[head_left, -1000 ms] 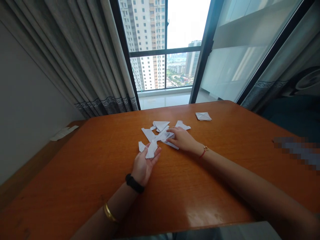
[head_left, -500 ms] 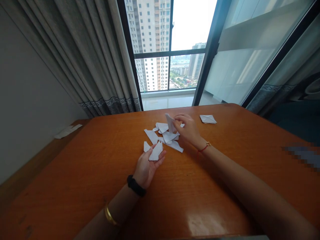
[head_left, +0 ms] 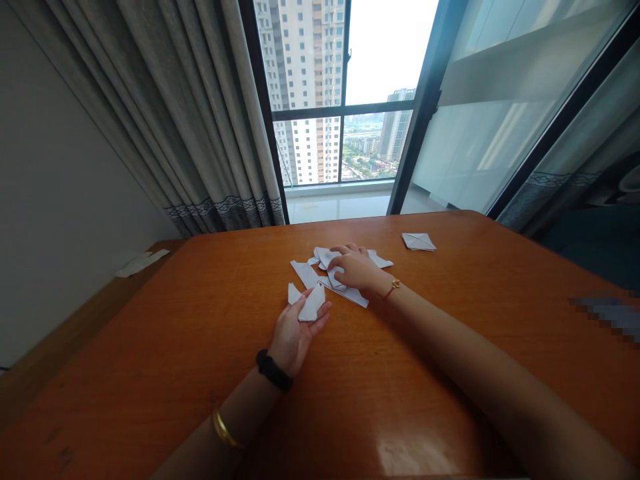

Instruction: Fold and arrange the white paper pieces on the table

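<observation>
My left hand (head_left: 295, 330), wearing a black wristband, has its thumb pressed over a white folded paper piece (head_left: 312, 304) with pointed corners, held against the fingers. Just beyond it lies a loose pile of white folded papers (head_left: 304, 273) on the wooden table. My right hand (head_left: 358, 268) reaches over the pile from the right, palm down. Its thumb and fingers are apart and bent, touching or nearly touching the papers. Under and behind this hand, part of the pile is hidden. One folded paper (head_left: 381, 259) sticks out past its knuckles.
A flat stack of folded white paper (head_left: 419, 241) lies at the far right of the brown table (head_left: 240, 280). Off the table's left side is a pale strip (head_left: 143, 263). Curtains (head_left: 220, 133) and a glass window stand behind the far edge.
My right hand has let go of an upright folded paper, and one now lies on the pile's right side. The hand has come lower over the pile. My left hand keeps its hold.
</observation>
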`<state>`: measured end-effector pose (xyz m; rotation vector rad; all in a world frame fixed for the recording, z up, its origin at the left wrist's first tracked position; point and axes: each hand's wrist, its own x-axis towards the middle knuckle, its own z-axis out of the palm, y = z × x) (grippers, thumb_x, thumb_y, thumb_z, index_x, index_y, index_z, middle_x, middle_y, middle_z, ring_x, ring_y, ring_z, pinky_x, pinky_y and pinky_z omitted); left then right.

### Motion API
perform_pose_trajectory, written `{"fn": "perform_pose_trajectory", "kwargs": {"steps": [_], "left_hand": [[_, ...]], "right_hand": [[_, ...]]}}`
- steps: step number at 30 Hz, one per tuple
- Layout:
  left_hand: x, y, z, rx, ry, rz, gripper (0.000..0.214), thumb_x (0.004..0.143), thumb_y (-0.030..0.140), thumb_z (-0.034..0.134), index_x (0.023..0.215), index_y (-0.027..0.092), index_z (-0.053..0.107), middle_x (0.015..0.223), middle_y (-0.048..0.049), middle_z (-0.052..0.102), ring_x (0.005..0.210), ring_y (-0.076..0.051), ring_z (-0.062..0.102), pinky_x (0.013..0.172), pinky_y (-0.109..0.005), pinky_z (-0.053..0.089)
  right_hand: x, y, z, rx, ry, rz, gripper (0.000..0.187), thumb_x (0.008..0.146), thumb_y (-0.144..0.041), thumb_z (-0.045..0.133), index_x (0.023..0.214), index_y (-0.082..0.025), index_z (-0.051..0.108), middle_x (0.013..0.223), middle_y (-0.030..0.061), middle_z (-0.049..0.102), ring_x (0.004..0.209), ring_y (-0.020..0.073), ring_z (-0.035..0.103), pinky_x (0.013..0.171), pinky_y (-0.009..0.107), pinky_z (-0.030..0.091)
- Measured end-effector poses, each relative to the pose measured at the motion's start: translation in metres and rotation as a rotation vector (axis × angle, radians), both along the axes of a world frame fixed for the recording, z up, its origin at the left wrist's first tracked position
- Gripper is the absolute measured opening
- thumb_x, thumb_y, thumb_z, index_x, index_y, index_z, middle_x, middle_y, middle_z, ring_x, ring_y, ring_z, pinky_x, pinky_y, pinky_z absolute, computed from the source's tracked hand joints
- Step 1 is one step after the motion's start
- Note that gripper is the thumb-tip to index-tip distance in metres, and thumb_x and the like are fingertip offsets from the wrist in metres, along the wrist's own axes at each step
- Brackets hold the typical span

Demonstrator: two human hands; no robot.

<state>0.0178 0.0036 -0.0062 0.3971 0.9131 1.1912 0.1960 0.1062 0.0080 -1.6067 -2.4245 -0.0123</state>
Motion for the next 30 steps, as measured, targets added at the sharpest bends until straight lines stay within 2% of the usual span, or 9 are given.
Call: {"fn": "perform_pose_trajectory", "kwargs": {"steps": [3, 5, 9, 11, 15, 20, 25, 27, 30], "left_hand": [[0.001, 0.001, -0.002, -0.011, 0.006, 0.011, 0.027, 0.095, 0.019, 0.045, 0.119, 0.013, 0.056, 0.115, -0.0145, 0.065, 0.090, -0.022, 0.071, 0.083, -0.035, 0.055], [0.001, 0.001, -0.004, -0.011, 0.003, 0.004, 0.027, 0.095, 0.019, 0.044, 0.119, 0.013, 0.055, 0.113, -0.0143, 0.066, 0.088, -0.022, 0.071, 0.083, -0.036, 0.055], [0.000, 0.001, -0.007, -0.006, -0.001, -0.018, 0.026, 0.095, 0.019, 0.044, 0.118, 0.013, 0.054, 0.113, -0.0140, 0.065, 0.087, -0.022, 0.071, 0.083, -0.036, 0.055], [0.000, 0.001, -0.008, -0.006, 0.000, -0.012, 0.026, 0.095, 0.019, 0.045, 0.118, 0.013, 0.054, 0.113, -0.0143, 0.065, 0.087, -0.022, 0.071, 0.083, -0.036, 0.055], [0.001, -0.001, -0.007, -0.019, 0.002, -0.011, 0.025, 0.094, 0.018, 0.047, 0.117, 0.013, 0.054, 0.113, -0.0150, 0.066, 0.087, -0.022, 0.071, 0.083, -0.036, 0.054], [0.003, -0.003, -0.005, -0.009, -0.002, -0.035, 0.025, 0.094, 0.019, 0.046, 0.117, 0.013, 0.054, 0.113, -0.0154, 0.066, 0.086, -0.022, 0.071, 0.082, -0.035, 0.054], [0.002, -0.002, -0.007, -0.025, -0.029, -0.050, 0.026, 0.094, 0.020, 0.048, 0.118, 0.013, 0.054, 0.114, -0.0155, 0.065, 0.088, -0.022, 0.071, 0.084, -0.035, 0.053], [0.002, -0.002, -0.007, -0.026, -0.040, -0.063, 0.028, 0.094, 0.021, 0.047, 0.121, 0.014, 0.053, 0.115, -0.0153, 0.065, 0.090, -0.021, 0.070, 0.084, -0.034, 0.053], [0.002, -0.002, -0.006, 0.009, -0.064, -0.084, 0.031, 0.095, 0.021, 0.048, 0.125, 0.016, 0.050, 0.120, -0.0144, 0.064, 0.094, -0.022, 0.070, 0.084, -0.034, 0.053]], "right_hand": [[-0.012, 0.011, -0.012, 0.004, 0.000, 0.001, 0.062, 0.078, -0.029, 0.059, 0.138, -0.022, 0.047, 0.139, 0.0117, 0.051, 0.119, 0.0354, 0.044, 0.094, 0.050, 0.033], [-0.016, 0.018, -0.019, 0.017, 0.000, -0.015, 0.062, 0.082, -0.030, 0.056, 0.141, -0.019, 0.043, 0.132, 0.0142, 0.057, 0.115, 0.0352, 0.047, 0.092, 0.049, 0.033], [-0.015, 0.029, -0.018, 0.035, -0.026, -0.016, 0.027, 0.092, -0.025, 0.046, 0.108, -0.019, 0.068, 0.106, 0.0124, 0.070, 0.104, 0.0298, 0.056, 0.089, 0.043, 0.032], [-0.009, 0.030, -0.010, 0.078, -0.021, -0.039, 0.030, 0.096, -0.026, 0.041, 0.102, -0.019, 0.070, 0.105, 0.0125, 0.071, 0.103, 0.0280, 0.057, 0.088, 0.041, 0.031], [0.014, 0.020, 0.009, 0.166, -0.005, -0.101, 0.033, 0.099, -0.029, 0.038, 0.108, -0.020, 0.068, 0.111, 0.0131, 0.069, 0.105, 0.0261, 0.057, 0.087, 0.037, 0.029], [0.034, -0.006, 0.009, 0.142, -0.050, -0.081, 0.029, 0.094, -0.034, 0.049, 0.084, -0.018, 0.071, 0.088, 0.0094, 0.073, 0.085, 0.0223, 0.064, 0.078, 0.032, 0.032], [0.024, -0.033, 0.005, 0.203, 0.345, -0.111, 0.030, 0.090, -0.039, 0.052, 0.076, -0.019, 0.069, 0.077, 0.0051, 0.070, 0.076, 0.0205, 0.061, 0.071, 0.029, 0.038], [0.016, -0.046, 0.008, 0.093, 0.589, -0.065, 0.028, 0.087, -0.041, 0.055, 0.079, -0.018, 0.070, 0.075, 0.0035, 0.070, 0.072, 0.0196, 0.061, 0.066, 0.028, 0.041], [0.005, -0.065, 0.013, -0.204, 0.917, -0.005, 0.028, 0.082, -0.041, 0.060, 0.086, -0.016, 0.070, 0.081, 0.0033, 0.072, 0.071, 0.0189, 0.062, 0.060, 0.027, 0.045]]}}
